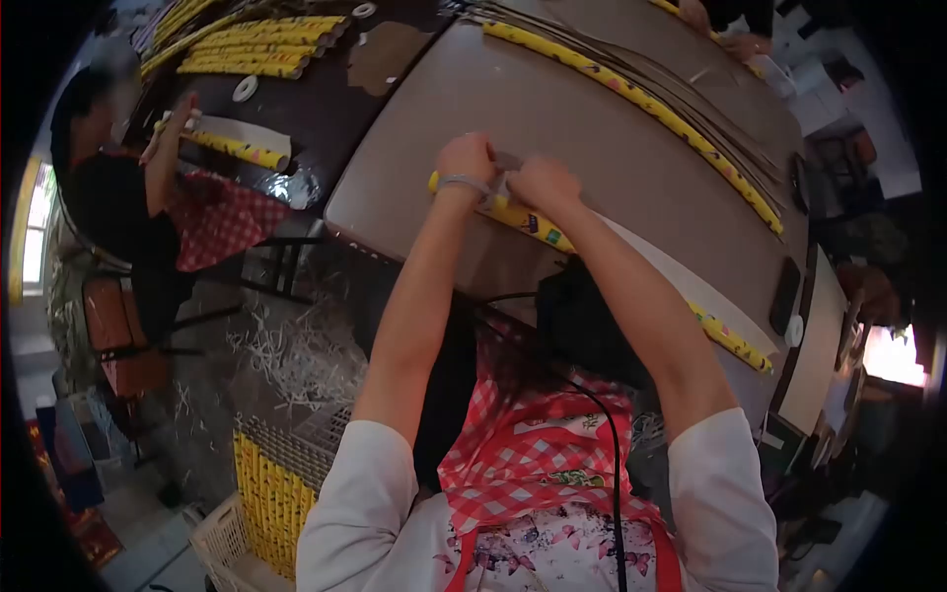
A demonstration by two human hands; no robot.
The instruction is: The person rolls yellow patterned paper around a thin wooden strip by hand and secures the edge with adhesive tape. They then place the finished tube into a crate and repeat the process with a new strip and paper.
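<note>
A long yellow patterned paper roll (530, 221) lies along the near edge of the table, its white inner sheet (651, 259) partly unrolled to the right. Over the roll's left end, my left hand (466, 161) is closed, fingers curled and a band around the wrist. Just right of it, my right hand (546, 185) is closed too, knuckles up, with the fingertips pointing at the left hand. A small pale, shiny bit shows between the two hands; I cannot make out what the fingers pinch. My right forearm hides the middle of the roll.
Another yellow roll (631, 91) and brown strips lie across the table (414, 138). A phone (785, 296) and a tape ring (794, 331) sit at right. At left a co-worker (118, 187) handles a roll (232, 146). A crate (222, 538) of rolls stands below.
</note>
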